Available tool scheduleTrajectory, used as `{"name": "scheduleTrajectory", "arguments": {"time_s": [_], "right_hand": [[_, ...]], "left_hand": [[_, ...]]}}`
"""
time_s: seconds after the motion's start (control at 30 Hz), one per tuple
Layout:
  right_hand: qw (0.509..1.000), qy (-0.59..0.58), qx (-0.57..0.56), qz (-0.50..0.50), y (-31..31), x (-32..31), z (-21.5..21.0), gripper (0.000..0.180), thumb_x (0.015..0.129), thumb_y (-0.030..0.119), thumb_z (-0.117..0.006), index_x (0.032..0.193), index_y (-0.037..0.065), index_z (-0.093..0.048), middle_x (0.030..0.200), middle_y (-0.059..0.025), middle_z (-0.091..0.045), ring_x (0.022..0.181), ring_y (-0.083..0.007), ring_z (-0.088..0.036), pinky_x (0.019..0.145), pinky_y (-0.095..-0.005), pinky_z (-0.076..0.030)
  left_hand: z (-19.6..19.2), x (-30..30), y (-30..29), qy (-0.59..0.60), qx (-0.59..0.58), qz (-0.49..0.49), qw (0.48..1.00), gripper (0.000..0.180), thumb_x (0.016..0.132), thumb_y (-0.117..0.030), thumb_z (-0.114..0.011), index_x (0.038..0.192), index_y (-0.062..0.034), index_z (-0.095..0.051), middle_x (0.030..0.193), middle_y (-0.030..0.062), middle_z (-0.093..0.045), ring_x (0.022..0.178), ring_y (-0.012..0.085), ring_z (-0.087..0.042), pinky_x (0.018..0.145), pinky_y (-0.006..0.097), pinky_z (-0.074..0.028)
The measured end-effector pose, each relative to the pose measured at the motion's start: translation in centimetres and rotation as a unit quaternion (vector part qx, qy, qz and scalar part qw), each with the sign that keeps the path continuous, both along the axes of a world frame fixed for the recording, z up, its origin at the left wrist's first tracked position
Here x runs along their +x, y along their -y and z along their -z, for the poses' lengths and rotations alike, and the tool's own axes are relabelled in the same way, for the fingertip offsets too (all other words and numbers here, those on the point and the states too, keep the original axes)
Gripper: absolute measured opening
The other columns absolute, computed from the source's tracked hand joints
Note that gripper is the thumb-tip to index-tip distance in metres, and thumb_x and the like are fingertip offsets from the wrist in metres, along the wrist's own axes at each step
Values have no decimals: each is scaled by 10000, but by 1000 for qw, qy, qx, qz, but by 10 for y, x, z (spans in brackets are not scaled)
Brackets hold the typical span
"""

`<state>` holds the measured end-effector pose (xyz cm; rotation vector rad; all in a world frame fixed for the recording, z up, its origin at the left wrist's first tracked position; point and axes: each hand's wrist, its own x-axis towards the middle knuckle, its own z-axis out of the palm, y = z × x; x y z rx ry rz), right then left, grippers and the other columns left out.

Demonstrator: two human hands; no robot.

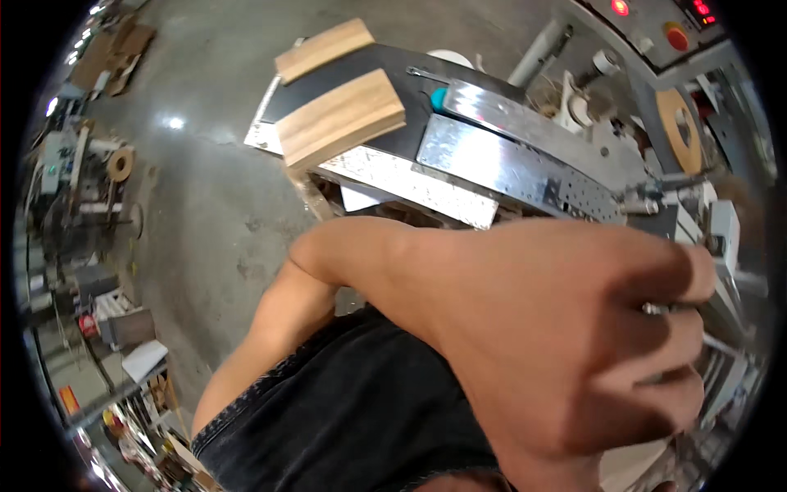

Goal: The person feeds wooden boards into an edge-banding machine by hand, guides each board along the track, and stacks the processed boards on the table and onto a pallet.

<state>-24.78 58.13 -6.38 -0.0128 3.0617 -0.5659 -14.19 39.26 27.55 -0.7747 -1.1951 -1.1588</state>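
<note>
Nearest the camera, the left hand (574,328) reaches across to the right, its fingers curled in; whether they grip anything I cannot tell, though a small shiny bit shows between them. Skin just below it is probably the right arm (551,474); how the right hand stands I cannot tell.

Beyond the left forearm, well apart from the fingers, the nearer wooden block (340,119) and the farther wooden block (324,49) lie on the machine's dark worktop (385,61). Beyond the left hand's knuckles runs a shiny metal plate (500,160). As I judge it, the work is underway: both blocks are laid out, neither is at the fingers, and which cuts or passes remain is not shown.
</note>
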Motion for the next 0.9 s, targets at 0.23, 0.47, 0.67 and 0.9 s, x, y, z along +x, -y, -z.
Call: {"name": "scheduleTrajectory", "arguments": {"time_s": [0.23,0.47,0.67,0.9], "right_hand": [[998,44,14,46,28,5,-15,343,942,368,-726,1130,91,-798,1066,-181,-781,1046,-362,-738,947,-448,-552],[993,34,84,81,-14,7,26,345,971,429,-670,1131,149,-793,1015,-141,-793,993,-384,-745,869,-494,-570],[994,15,72,75,8,-1,26,336,974,403,-670,1125,128,-790,1029,-133,-793,976,-373,-746,848,-476,-574],[991,5,89,99,5,2,23,345,979,404,-664,1121,116,-792,1007,-142,-792,970,-380,-743,849,-483,-573]], "left_hand": [[14,38,73,151,-5,-50,987,526,476,-372,-485,765,56,-585,661,87,-433,562,235,-450,556,373,-464],[28,38,116,154,-33,57,986,393,595,-295,-617,835,9,-679,718,89,-567,632,238,-572,628,374,-543],[31,54,149,189,-97,86,973,282,697,-230,-731,894,-30,-760,768,90,-683,692,240,-675,690,375,-610],[24,70,184,255,-203,182,928,257,793,-150,-819,1037,-66,-811,825,99,-784,729,247,-765,720,381,-668]]}}
